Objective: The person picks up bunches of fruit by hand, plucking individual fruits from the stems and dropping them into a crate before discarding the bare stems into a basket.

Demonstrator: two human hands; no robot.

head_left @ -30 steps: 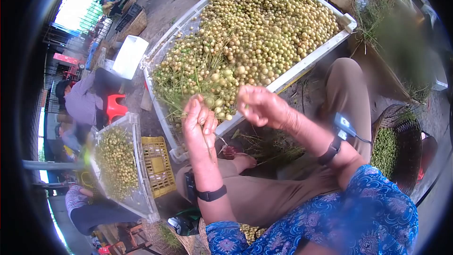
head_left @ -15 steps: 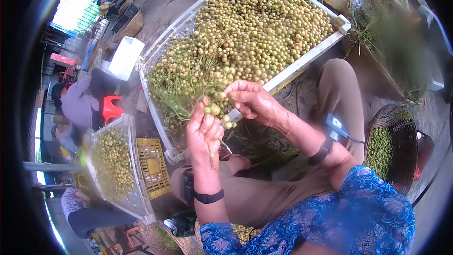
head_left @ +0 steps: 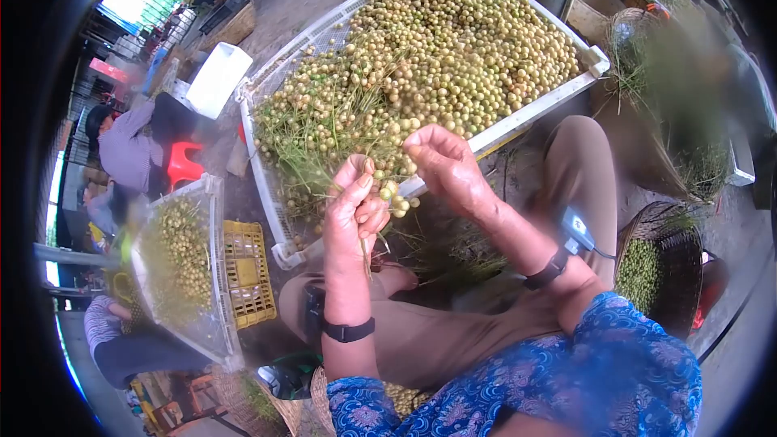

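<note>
A bright blue short-sleeved top (head_left: 486, 396) of patterned cloth, printed with swirling white and pinkish motifs, is worn with plain brown long trousers (head_left: 453, 332). Beyond the bare left hand (head_left: 356, 209), a narrow black strap (head_left: 350, 330) circles the forearm; beyond the bare right hand (head_left: 450, 168), a similar dark band (head_left: 545, 270) bears a small blue-grey rectangular box (head_left: 576, 228) with a pale marking and a thin black cable (head_left: 604, 254).

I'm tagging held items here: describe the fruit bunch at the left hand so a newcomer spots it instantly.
Find the large white tray heaped with round fruit. Before its near edge is the left hand. The small greenish bunch there stands out because it is held, not heaped.
</note>
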